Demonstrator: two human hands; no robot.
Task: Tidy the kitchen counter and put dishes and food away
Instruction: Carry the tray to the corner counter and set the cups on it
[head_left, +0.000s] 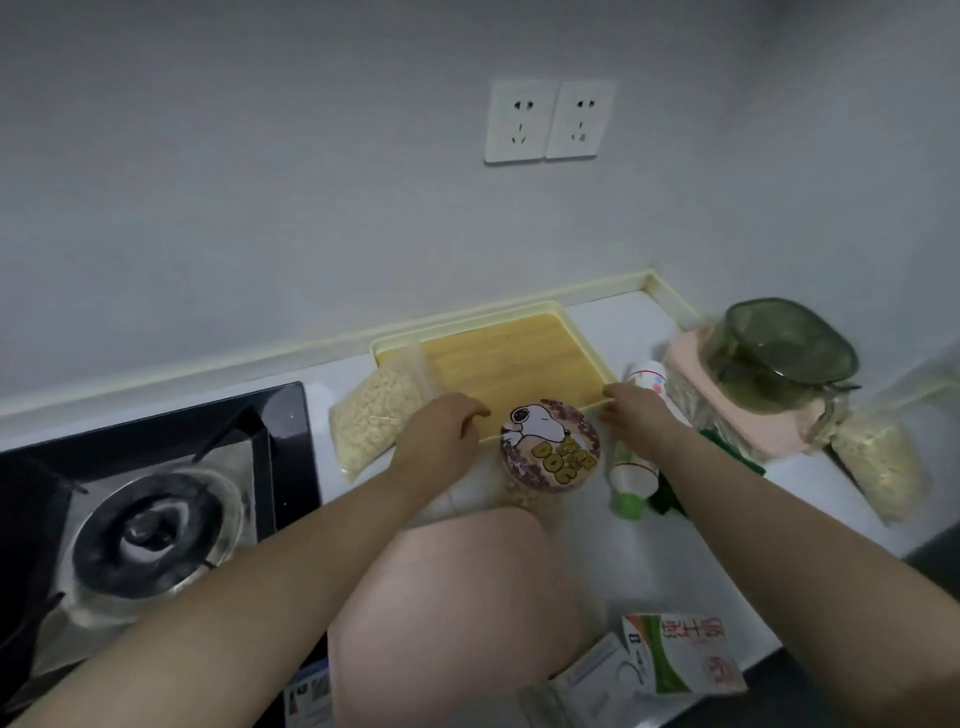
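One tray (509, 353) — yellow plastic rim w/ wood-look base, flat on counter (597, 551) by wall (363, 208), prob. light, stiff, slick — left hand (441, 431) & right hand (631, 410) curl fingers over near rim, sensible hold if kept level.

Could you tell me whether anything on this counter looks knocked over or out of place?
The white bottle with the green cap lies on its side beside the cartoon-lid jar, partly under the right forearm. The bag of puffed snacks overlaps the left corner of the tray. Nothing looks spilled.
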